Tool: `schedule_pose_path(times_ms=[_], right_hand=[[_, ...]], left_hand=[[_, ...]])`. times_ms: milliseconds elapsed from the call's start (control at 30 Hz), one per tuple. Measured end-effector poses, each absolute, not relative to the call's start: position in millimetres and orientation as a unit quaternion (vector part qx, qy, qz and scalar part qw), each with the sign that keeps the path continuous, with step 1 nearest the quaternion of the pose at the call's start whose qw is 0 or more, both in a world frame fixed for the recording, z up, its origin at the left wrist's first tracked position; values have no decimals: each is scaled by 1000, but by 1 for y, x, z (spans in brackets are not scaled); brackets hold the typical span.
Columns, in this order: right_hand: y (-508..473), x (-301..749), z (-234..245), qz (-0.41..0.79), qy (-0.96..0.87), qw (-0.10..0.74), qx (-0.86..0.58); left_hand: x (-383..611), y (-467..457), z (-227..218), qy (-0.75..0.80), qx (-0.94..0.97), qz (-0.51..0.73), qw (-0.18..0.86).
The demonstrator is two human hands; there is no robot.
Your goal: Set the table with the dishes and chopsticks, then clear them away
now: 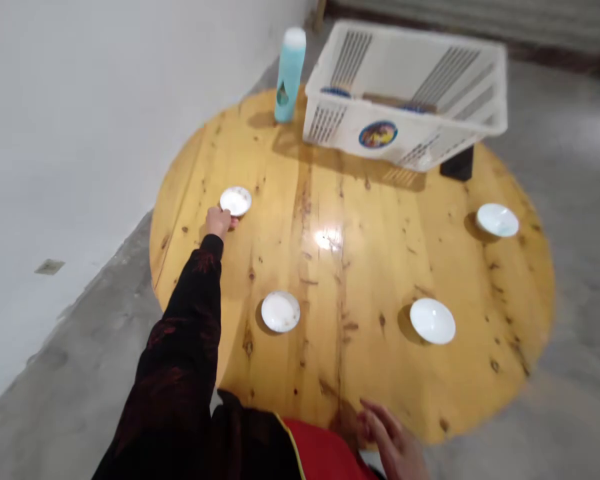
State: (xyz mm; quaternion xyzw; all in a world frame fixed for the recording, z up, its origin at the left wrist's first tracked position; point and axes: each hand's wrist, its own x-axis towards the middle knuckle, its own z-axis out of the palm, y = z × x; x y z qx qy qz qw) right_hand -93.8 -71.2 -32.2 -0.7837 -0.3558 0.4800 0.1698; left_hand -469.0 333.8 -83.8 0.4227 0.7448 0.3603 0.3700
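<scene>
White dish (237, 199) is pinched at near rim by left hand (221, 221) grip, left side of desk (357, 220). Right hand (391, 437) hangs by near edge, grip loosely spread.

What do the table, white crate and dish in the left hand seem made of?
Table: wood, glossy as if varnished; knots and glare show. White crate: probably matte plastic, with slotted walls. Dish in the left hand: perhaps glazed ceramic; smooth white, but plastic possible.

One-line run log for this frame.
left hand: holds leftmost dish | right hand: open, table's near edge | far side: basket, bottle | between: three dishes
</scene>
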Motion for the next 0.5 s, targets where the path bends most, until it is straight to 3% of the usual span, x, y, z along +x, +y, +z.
schedule_pose_path(times_ms=[300,500], right_hand=[[15,-116,-37,495,-402,258,-726],[75,-153,-45,434,-536,283,-667]], left_hand=[[-427,190,-41,644,552,252,466],[-401,127,-35,652,666,111,345]])
